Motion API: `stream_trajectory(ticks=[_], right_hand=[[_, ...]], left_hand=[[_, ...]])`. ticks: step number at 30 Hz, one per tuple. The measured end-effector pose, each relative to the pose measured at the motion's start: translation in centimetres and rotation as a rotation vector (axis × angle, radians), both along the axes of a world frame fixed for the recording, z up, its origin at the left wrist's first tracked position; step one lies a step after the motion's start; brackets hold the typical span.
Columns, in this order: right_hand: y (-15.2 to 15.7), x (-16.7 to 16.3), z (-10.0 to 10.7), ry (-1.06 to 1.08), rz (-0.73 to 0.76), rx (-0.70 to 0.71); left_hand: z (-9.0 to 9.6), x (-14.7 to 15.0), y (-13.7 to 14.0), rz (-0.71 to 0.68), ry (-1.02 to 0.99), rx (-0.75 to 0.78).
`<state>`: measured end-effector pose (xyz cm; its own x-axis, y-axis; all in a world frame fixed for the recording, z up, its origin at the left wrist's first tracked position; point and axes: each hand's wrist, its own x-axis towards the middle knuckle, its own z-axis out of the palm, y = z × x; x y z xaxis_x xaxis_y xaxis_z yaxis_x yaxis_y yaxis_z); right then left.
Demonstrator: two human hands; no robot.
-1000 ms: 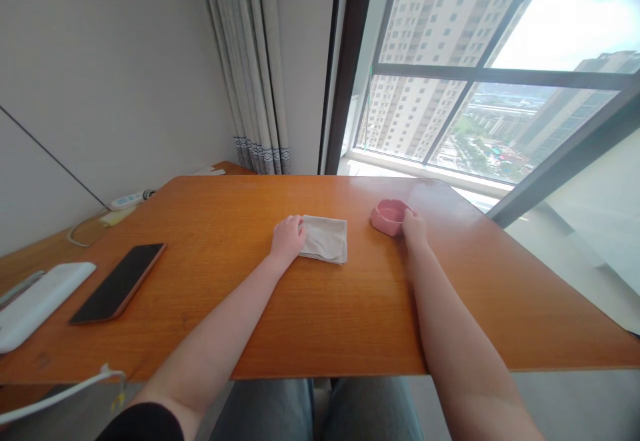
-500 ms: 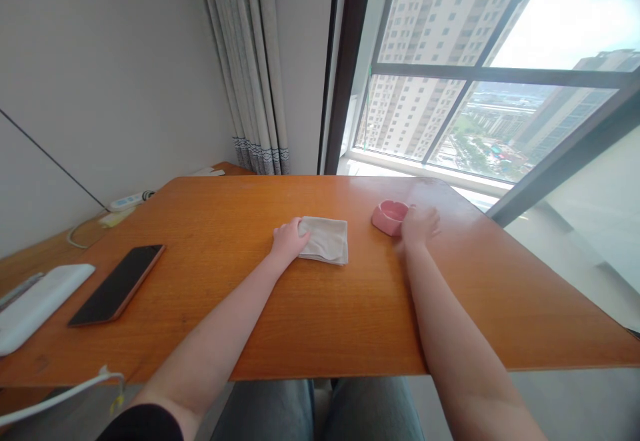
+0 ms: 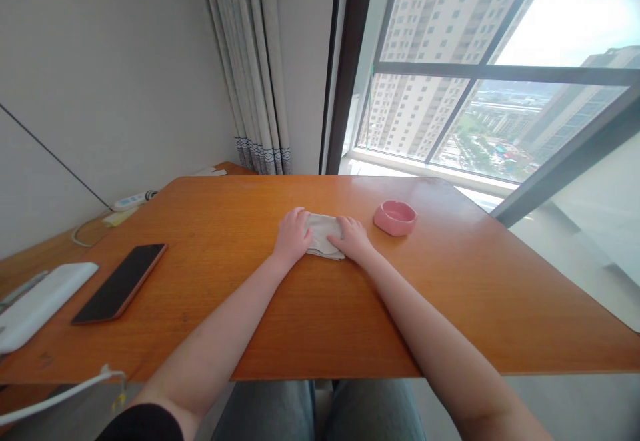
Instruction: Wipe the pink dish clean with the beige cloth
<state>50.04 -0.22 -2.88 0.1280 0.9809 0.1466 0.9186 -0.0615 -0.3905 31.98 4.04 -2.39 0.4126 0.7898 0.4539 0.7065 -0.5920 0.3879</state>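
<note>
A folded pale grey cloth (image 3: 323, 236) lies on the wooden table between my two hands. My left hand (image 3: 292, 236) grips its left edge, thumb on top and the other fingers along the side. On the opposite edge, my right hand (image 3: 353, 238) holds the cloth the same way, its thumb resting on the upper face. The fingertips under the cloth's edges are hidden. To the right of my right hand, apart from it, sits a pink ashtray-like bowl (image 3: 395, 218) with an angular outer wall.
A dark phone or tablet (image 3: 120, 284) lies on the table (image 3: 320, 324) at left, beside a white flat device (image 3: 45, 306). A white cable (image 3: 60, 398) hangs by the near left edge. A power strip (image 3: 131, 201) sits against the wall; a window (image 3: 480, 74) stands behind.
My right hand has left the pink bowl and moved left onto the cloth's right edge. My left hand stays at the left edge. The bowl stands about where it was.
</note>
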Motion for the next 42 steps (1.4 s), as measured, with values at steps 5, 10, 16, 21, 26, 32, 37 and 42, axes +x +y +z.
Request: stream_trajectory(ticks=[5,10,16,21,26,32,37,42], right_hand=[[0.7,1.0,0.2,0.159,-0.054,0.128],[0.6,0.5,0.7,0.500,-0.054,0.173],[0.6,-1.4,1.8,1.535,-0.046,0.101],[0.1,-1.8,1.8,1.270,0.125,0.056],[-0.7,-1.2,0.9,0.177,0.350,-0.067],[-0.1,0.8,0.9,-0.097,0.205,-0.075],[0.0,1.0,0.7,-0.123,0.133,-0.071],[0.0,0.4,0.0,-0.131,0.066,-0.028]], left_hand=[[0.2,0.8,-1.2,-0.427,0.105,-0.196],[0.2,0.9,-1.5,-0.449,0.086,-0.152],[0.7,1.1,-1.9,-0.491,-0.143,-0.086],[-0.1,0.6,0.4,-0.103,-0.613,-0.246],[-1.7,-2.5,5.3,0.465,-1.001,-0.439],[-2.2,-5.5,7.2,0.486,-0.921,-0.357],[-2.1,-5.9,6.4,0.354,-0.202,-0.246],[-1.4,-6.3,5.6,0.337,0.025,-0.239]])
